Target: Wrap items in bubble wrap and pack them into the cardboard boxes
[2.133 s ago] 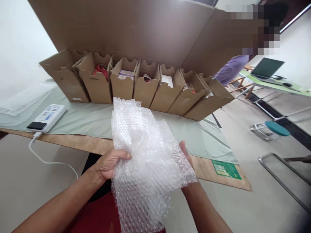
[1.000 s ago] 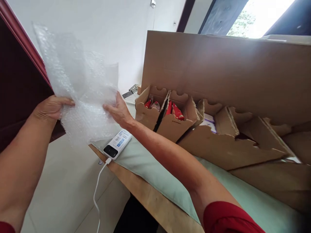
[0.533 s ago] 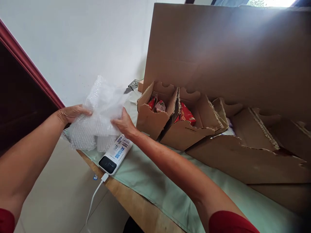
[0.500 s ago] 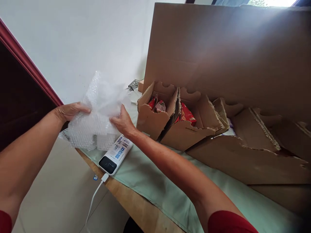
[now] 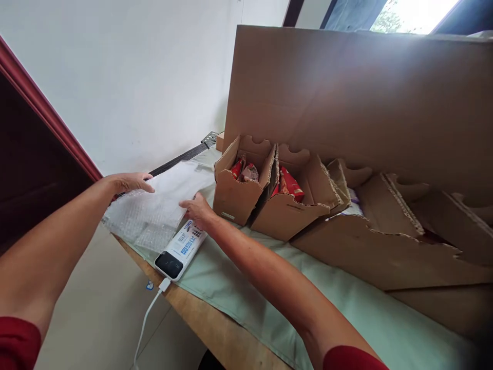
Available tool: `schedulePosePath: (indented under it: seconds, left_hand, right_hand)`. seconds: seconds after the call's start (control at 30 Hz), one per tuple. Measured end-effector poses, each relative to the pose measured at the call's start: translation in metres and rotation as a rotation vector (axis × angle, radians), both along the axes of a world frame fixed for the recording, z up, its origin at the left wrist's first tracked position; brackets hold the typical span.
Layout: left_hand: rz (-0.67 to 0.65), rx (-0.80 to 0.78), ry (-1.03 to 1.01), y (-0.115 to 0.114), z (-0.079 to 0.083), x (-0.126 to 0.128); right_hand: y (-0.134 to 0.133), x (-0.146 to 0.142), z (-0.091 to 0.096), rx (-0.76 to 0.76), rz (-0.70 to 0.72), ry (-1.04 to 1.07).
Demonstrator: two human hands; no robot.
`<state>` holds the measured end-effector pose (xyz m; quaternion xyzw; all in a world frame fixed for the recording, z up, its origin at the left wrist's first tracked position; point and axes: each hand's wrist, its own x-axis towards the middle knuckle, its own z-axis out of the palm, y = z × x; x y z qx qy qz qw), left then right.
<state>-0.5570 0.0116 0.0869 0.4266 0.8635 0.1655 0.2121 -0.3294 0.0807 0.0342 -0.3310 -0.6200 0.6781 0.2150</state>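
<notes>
Clear bubble wrap (image 5: 150, 218) lies spread over the near left corner of the table, its surface fairly flat. My left hand (image 5: 131, 183) is at its left edge, thumb and fingers stretched out and apart. At its right edge rests my right hand (image 5: 197, 209), with the thumb pointing left over the wrap and apart from the index finger; its other fingers are partly hidden. Just below my right hand lies a white power bank (image 5: 181, 250) with a dark display and blue print. A white cable (image 5: 148, 311) is plugged into its near end.
Open cardboard bins (image 5: 236, 192) stand in a row to the right, some holding red packets (image 5: 289, 185). Behind them rises a tall cardboard panel (image 5: 346, 97). A pale green cloth (image 5: 231, 272) covers the table, whose wooden edge (image 5: 215, 321) shows in front.
The bubble wrap, raised and crumpled between my hands before, now lies lower and flatter on the table. Both hands have come down with it, and their fingers have loosened.
</notes>
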Motion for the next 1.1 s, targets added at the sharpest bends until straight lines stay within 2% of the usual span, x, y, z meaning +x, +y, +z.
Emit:
schedulePosePath:
  seconds: [0.1, 0.27, 0.43, 0.53, 0.6, 0.67, 0.8, 0.9, 1.03, 1.1]
  left_hand:
    - [0.013, -0.034, 0.010, 0.005, -0.017, -0.002]
    - [0.002, -0.019, 0.140, 0.014, -0.021, 0.004]
    - [0.036, 0.098, 0.376, 0.010, -0.035, 0.044]
    - [-0.113, 0.157, 0.456, -0.006, -0.051, 0.078]
    - [-0.234, 0.099, 0.466, -0.016, -0.061, 0.097]
    - [-0.301, -0.004, 0.457, -0.021, -0.069, 0.109]
    - [-0.336, -0.113, 0.434, -0.019, -0.075, 0.112]
    - [-0.300, -0.090, 0.413, -0.013, -0.067, 0.107]
    - [-0.215, 0.023, 0.414, -0.017, -0.045, 0.108]
    - [-0.177, 0.028, 0.428, -0.023, -0.037, 0.111]
  right_hand:
    - [0.005, 0.005, 0.003, -0.054, 0.000, -0.047]
    - [0.001, 0.002, 0.015, -0.038, 0.034, -0.109]
    - [0.003, 0.014, 0.018, 0.105, 0.032, -0.225]
    - [0.003, 0.041, 0.026, 0.233, 0.033, -0.244]
    - [-0.005, 0.067, 0.032, 0.298, 0.039, -0.249]
    - [-0.017, 0.098, 0.034, 0.371, 0.075, -0.246]
    - [-0.049, 0.174, 0.029, 0.482, 0.202, -0.260]
    - [-0.070, 0.236, 0.028, 0.461, 0.166, -0.286]
    - [-0.098, 0.318, 0.027, 0.413, 0.004, -0.335]
    - [-0.113, 0.357, 0.021, 0.371, -0.085, -0.374]
